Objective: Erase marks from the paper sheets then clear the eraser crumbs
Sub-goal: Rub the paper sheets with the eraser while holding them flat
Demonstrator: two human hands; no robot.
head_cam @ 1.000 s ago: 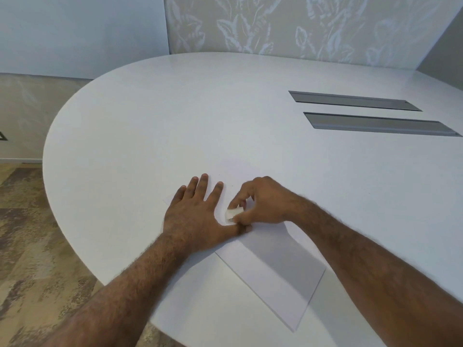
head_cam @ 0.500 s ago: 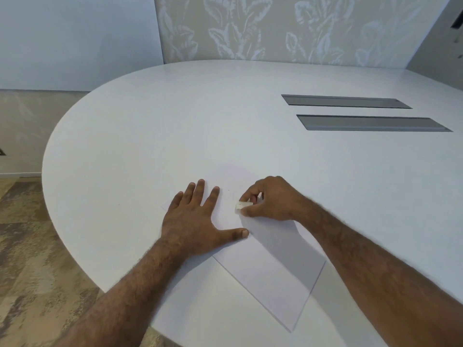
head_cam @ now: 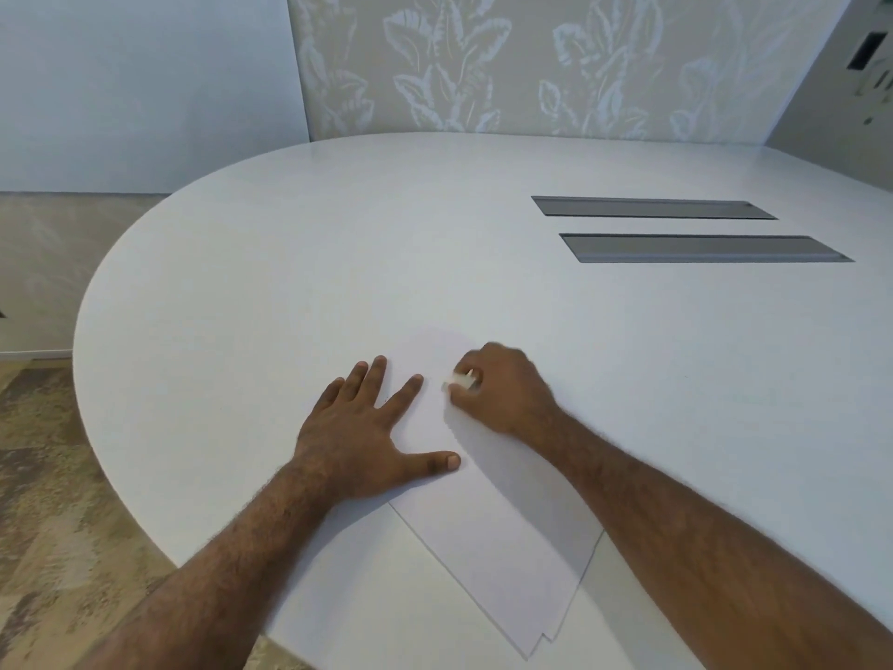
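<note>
White paper sheets [head_cam: 502, 544] lie stacked at an angle on the white table [head_cam: 338, 244], near its front edge. My left hand [head_cam: 367, 437] lies flat on the sheets' left side, fingers spread, pressing them down. My right hand [head_cam: 502, 394] pinches a small white eraser [head_cam: 459, 381] between thumb and fingers and holds it against the upper part of the top sheet. The hand is blurred. No marks or crumbs can be made out on the paper.
Two long grey slot covers [head_cam: 696, 246] are set into the table at the right rear. The table's rounded edge [head_cam: 92, 408] drops off at the left to a patterned carpet floor [head_cam: 43, 524]. A wall with a leaf pattern [head_cam: 483, 65] stands behind.
My right hand has carried the eraser up the sheet, away from my left thumb. My left hand stays flat on the paper.
</note>
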